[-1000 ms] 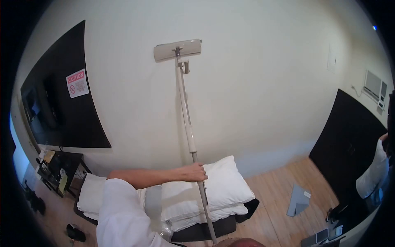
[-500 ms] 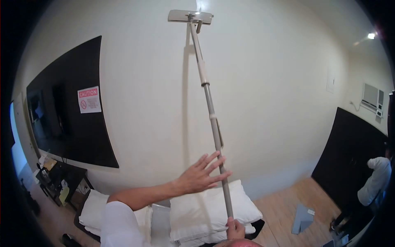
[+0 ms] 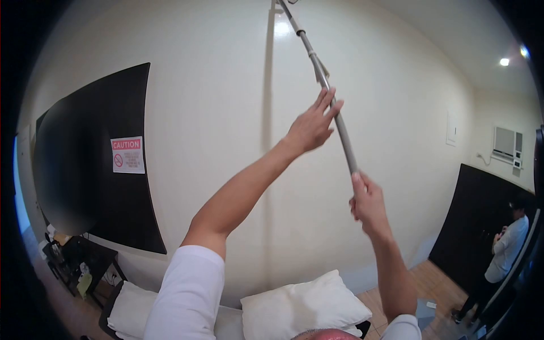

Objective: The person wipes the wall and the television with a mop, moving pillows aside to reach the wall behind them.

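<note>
A flat mop's long grey pole (image 3: 344,139) slants up the white wall, its head cut off by the top edge of the view. My right hand (image 3: 368,201) is wrapped round the pole's lower end. Higher up, my left hand (image 3: 313,126) holds the pole loosely, its fingers laid along and around the shaft. A small clip-like piece (image 3: 321,71) sticks out from the pole just above my left hand. Both arms are raised in front of the wall.
White pillows (image 3: 306,309) lie below me against the wall. At left are a dark wall panel (image 3: 102,187) with a caution sign (image 3: 128,154) and a black table (image 3: 93,255) with items. A person (image 3: 507,243) stands at right near a dark panel (image 3: 464,226) and an air conditioner (image 3: 506,144).
Both my hands and the mop have risen; the mop head has left the view at the top. My right hand has come up from the bottom edge. The person at right now stands more upright.
</note>
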Demonstrator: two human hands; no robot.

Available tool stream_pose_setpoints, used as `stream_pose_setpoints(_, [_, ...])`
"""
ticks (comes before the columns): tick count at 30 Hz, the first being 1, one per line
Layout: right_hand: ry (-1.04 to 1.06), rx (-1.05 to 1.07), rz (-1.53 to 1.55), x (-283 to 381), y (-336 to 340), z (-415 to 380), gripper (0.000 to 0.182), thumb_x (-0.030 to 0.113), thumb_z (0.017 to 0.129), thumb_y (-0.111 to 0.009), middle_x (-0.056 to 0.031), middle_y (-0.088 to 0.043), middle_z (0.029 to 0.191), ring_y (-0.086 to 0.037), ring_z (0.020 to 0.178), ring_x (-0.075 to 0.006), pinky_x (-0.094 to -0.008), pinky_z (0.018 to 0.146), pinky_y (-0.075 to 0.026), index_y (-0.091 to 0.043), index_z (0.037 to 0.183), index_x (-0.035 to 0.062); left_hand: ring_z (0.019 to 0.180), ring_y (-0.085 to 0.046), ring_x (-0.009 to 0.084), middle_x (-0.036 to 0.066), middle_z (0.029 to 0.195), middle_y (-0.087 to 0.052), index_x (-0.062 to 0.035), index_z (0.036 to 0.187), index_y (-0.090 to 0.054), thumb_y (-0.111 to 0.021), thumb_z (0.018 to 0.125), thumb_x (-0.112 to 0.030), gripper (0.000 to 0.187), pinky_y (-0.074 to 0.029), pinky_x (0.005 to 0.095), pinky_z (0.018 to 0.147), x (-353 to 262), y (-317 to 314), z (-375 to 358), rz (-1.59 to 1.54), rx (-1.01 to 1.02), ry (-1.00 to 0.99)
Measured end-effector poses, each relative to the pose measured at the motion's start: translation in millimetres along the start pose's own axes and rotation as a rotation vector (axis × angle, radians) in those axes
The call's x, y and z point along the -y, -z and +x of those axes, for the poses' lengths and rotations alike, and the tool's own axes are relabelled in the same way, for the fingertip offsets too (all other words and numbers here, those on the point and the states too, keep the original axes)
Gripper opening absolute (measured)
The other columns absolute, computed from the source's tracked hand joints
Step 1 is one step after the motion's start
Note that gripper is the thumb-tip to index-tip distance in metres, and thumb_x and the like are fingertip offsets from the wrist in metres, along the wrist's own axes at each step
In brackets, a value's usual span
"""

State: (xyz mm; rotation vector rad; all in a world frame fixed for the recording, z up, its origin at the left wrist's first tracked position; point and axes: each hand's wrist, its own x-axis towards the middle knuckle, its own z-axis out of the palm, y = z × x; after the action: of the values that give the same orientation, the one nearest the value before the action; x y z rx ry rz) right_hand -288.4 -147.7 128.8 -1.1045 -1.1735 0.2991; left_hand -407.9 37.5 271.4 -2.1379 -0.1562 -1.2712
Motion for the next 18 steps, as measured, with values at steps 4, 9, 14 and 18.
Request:
stream_pose_setpoints(4, [0.091, -0.035, 0.054, 36.8, -13.7, 49.8, 0.053, 0.036, 0.109, -0.051, 0.0041, -0.047, 0.063, -0.040, 0.048, -0.0062, -0.0259, 0.041, -0.034, -0.050, 0.153, 0.0060, 0.155, -0.028, 0.0396, 0.021, 0.169, -0.021, -0.0131, 0.157, -0.033, -0.077, 0.085, -0.011, 0.084, -0.049, 0.0456, 0.114, 45.9, 5.0, 52.0, 0.067, -0.068, 0.008])
stream_pose_setpoints(9, [0.203, -0.081, 0.003, 56.7, -33.8, 69.7, 0.049, 0.031, 0.109, -0.050, 0.0015, -0.052, 0.068, -0.045, 0.055, -0.0079, -0.0296, 0.052, -0.042, -0.054, 0.151, 0.0054, 0.157, -0.023, 0.0358, 0.019, 0.171, -0.019, -0.0137, 0.161, -0.028, -0.072, 0.092, -0.015, 0.081, -0.044, 0.0447, 0.119, 79.1, 23.3, 78.1, 0.078, -0.047, 0.009])
stream_pose_setpoints(14, [0.240, -0.325, -0.323, 66.7, -31.2, 85.6, 0.047, 0.031, 0.108, -0.046, -0.0106, -0.072, 0.093, -0.066, 0.078, -0.0226, -0.0396, 0.078, -0.053, -0.058, 0.147, 0.0071, 0.157, -0.022, 0.0378, 0.025, 0.170, -0.016, -0.0067, 0.164, -0.018, -0.064, 0.096, -0.013, 0.083, -0.043, 0.0445, 0.119, 81.5, 3.6, 113.3, 0.127, -0.023, -0.008])
stream_pose_setpoints(18, [0.260, -0.415, -0.442, 79.3, -43.7, 92.0, 0.047, 0.030, 0.108, -0.044, -0.0176, -0.074, 0.119, -0.071, 0.105, -0.0355, -0.0471, 0.096, -0.053, -0.057, 0.149, 0.0099, 0.156, -0.023, 0.0413, 0.027, 0.169, -0.017, -0.0028, 0.163, -0.020, -0.063, 0.094, -0.011, 0.081, -0.042, 0.0446, 0.120, 96.4, -2.1, 138.1, 0.077, 0.011, -0.008])
